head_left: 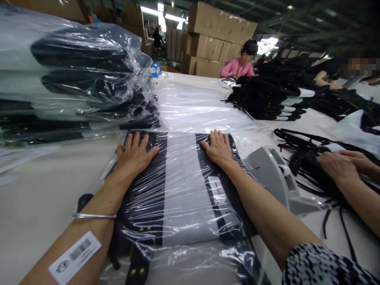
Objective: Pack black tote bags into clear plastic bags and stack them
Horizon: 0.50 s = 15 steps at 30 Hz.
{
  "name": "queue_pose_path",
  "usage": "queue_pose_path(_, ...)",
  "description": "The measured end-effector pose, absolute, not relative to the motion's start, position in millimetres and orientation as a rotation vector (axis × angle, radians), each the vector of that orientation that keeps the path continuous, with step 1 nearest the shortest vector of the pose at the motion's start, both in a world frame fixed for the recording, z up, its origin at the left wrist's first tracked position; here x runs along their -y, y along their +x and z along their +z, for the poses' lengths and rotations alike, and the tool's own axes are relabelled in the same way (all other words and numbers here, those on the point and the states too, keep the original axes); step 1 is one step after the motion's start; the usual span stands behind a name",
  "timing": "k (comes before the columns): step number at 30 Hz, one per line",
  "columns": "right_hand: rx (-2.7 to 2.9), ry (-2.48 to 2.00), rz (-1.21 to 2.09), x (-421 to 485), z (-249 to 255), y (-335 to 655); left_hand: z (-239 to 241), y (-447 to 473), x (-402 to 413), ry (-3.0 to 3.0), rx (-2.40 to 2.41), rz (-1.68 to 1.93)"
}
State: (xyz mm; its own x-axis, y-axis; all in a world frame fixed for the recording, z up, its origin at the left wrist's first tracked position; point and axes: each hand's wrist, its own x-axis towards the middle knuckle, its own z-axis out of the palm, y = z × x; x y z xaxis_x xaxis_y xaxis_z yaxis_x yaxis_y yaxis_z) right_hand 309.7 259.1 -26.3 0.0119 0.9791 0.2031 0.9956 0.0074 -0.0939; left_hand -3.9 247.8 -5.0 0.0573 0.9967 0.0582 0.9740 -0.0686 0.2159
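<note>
In front of me lies a folded dark garment in a clear plastic bag (188, 190), with a pale strip down its middle and a small white label (217, 190) on its right part. My left hand (135, 154) rests flat on the bag's far left corner, fingers spread. On the far right part, my right hand (218, 147) presses down with its fingers stretched out. Neither hand grips anything. A barcode sticker (75, 258) is stuck on my left forearm. The bag's near end is loose and crumpled, with dark straps inside.
A tall stack of bagged garments (89, 75) stands at the left. Clear plastic bags (196, 103) lie beyond my hands. A grey tape dispenser (267, 174) sits at the right, beside another person's hands (341, 164) on black straps. Black garments (264, 95) are piled farther back.
</note>
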Motion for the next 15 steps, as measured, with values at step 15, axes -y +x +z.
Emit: queue_pose_path(15, 1.817, -2.239, 0.187, -302, -37, 386, 1, -5, -244, 2.067, -2.014, 0.275)
